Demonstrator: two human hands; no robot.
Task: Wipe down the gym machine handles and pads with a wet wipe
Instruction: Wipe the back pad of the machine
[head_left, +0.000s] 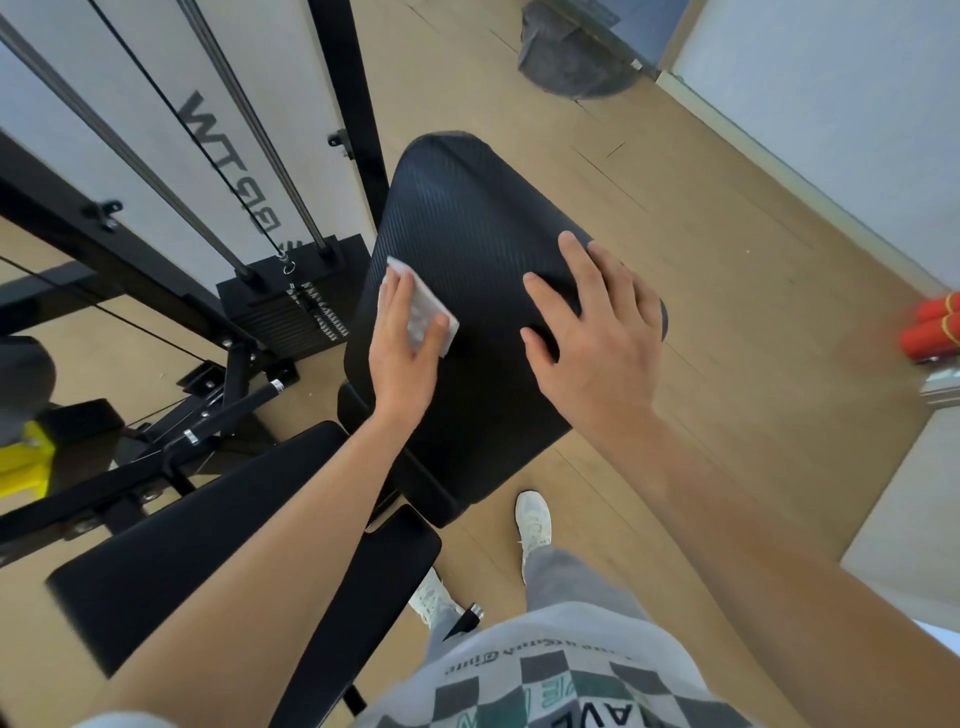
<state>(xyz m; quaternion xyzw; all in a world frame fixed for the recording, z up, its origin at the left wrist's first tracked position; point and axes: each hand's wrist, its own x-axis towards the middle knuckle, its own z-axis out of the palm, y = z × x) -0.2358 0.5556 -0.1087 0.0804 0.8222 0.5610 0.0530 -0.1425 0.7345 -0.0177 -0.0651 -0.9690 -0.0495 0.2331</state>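
Two sets of fingers rest on the big ribbed pad (467, 208). Those of the left hand (408, 364) lie straight and close together on top of the folded white wet wipe (428, 312), pressing it flat near the pad's left edge, with the thumb stretched along the wipe's near side. Those of the right hand (592, 338) are spread wide and flat on the pad's right side, holding nothing; that hand looks to be steadying the pad. Both forearms reach forward over a second black pad (197, 530) nearer the body, and the weight stack (291, 312) stands just left of the ribbed pad. The step in hand seems to be the wiping of this pad; how much of it is already clean cannot be told. The next move calls for an even, flat-pressed stroke across the ribbing toward the right hand, which would have to lift or shift to free the part it covers, and the nearer pad and the handles would be left for after
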